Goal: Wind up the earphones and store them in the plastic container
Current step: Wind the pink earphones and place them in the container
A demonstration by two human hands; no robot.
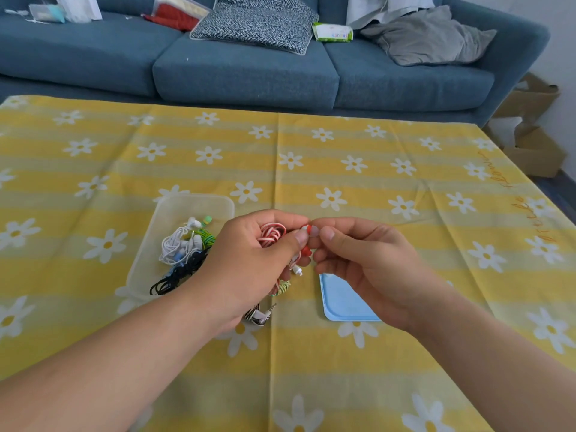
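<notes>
**Springy cable: grip the loops, not the buds**

At the left, the plastic container [193, 201] sits on the surface [374, 169] with other wound sets [179, 244] inside. Your left hand [249, 263] curls its fingers [280, 216] round the red-and-white earphones [271, 235], coiled above the surface. Your right hand [358, 257] pinches a red earbud [307, 228] just beside it. The cable looks light, soft and prone to springing open, so grip across the loops.

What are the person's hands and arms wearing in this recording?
Nothing that shows. The left hand and right hand are bare: no gloves or rings. The left forearm and right forearm are bare to the frame's edge, with no sleeve, watch or band.
</notes>
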